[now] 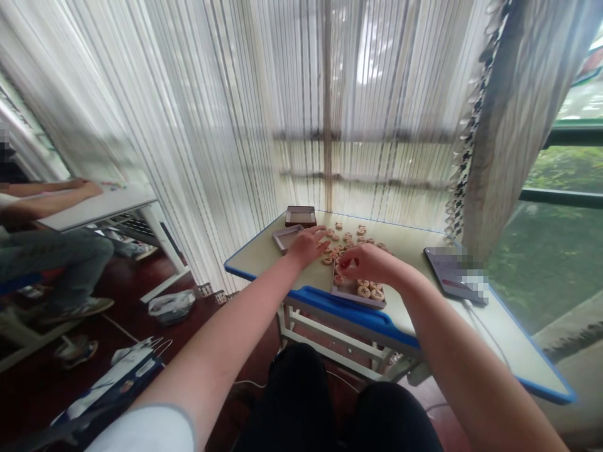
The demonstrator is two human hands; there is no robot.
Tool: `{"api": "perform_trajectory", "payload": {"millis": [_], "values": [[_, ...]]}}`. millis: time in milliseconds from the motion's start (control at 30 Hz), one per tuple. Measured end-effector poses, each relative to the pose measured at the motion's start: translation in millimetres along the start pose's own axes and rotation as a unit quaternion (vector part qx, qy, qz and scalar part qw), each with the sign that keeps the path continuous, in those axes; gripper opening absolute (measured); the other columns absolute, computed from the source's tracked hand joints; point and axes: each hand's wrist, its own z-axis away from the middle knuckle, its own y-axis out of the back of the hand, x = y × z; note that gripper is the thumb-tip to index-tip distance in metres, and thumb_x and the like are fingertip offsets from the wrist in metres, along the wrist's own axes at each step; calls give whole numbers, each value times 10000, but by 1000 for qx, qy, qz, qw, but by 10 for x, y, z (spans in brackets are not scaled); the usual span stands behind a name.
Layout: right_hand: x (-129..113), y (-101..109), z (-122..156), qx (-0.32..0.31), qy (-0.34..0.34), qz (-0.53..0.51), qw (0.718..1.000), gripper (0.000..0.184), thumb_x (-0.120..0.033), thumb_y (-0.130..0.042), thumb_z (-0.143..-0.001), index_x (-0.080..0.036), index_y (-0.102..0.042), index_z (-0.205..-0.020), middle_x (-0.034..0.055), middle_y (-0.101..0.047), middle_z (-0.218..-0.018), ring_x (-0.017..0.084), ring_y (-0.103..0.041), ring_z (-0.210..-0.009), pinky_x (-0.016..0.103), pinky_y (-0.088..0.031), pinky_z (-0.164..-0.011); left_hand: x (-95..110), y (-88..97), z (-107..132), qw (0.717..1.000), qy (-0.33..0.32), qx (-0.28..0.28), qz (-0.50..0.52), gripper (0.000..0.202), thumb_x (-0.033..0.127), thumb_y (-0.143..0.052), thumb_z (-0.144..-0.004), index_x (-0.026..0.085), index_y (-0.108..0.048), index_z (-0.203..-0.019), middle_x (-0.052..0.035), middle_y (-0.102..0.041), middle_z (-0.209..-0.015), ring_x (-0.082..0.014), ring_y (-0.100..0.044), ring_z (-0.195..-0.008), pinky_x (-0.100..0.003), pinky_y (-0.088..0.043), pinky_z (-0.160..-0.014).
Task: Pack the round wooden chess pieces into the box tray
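Round wooden Chinese chess pieces [347,237] lie loose over the middle of the table. My left hand [308,245] is over their left side, its fingers spread and touching the nearest pieces. My right hand [362,261] is closed in a pinch above the left part of a shallow box [351,297], with a chess piece mostly hidden by its fingers. Several pieces [370,290] with dark characters sit in the box's right part, and another piece [338,280] lies at its left side.
Behind my left hand lie an open tray [285,238] and a dark-edged box [301,216]. A tablet or phone with a cable [452,276] rests at the right. The table has a blue edge [348,307]. Another person's arms [56,199] rest on a table at left.
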Motion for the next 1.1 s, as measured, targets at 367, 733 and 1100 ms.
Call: {"api": "perform_trajectory", "payload": {"millis": [367, 733, 1100], "values": [[-93, -59, 5, -3, 10, 37, 999, 183, -324, -639, -676, -242, -710, -822, 12, -670, -730, 144, -565, -643, 229, -400, -603, -70, 17, -29, 995, 62, 39, 72, 263, 306, -552, -802, 157, -648, -996, -100, -604, -1120, -194, -555, -1045, -348, -428, -951], [-92, -47, 18, -30, -18, 69, 997, 206, -383, -625, -675, -260, -704, -819, 13, -647, -717, 132, -518, -576, 236, -320, -509, -104, 32, -9, 993, 83, 52, 63, 223, 281, -496, -819, 166, -680, -868, -90, -636, -1020, -200, -564, -993, -343, -423, -928], [-53, -92, -17, -11, -24, 81, 996, 221, -372, -639, -666, -268, -689, -855, 5, -616, -645, 125, -503, -521, 238, -290, -464, -100, 67, -23, 991, 114, 67, 24, 421, 133, -514, -751, 191, -542, -1168, -83, -564, -1181, -216, -489, -1117, -360, -353, -1001]]}}
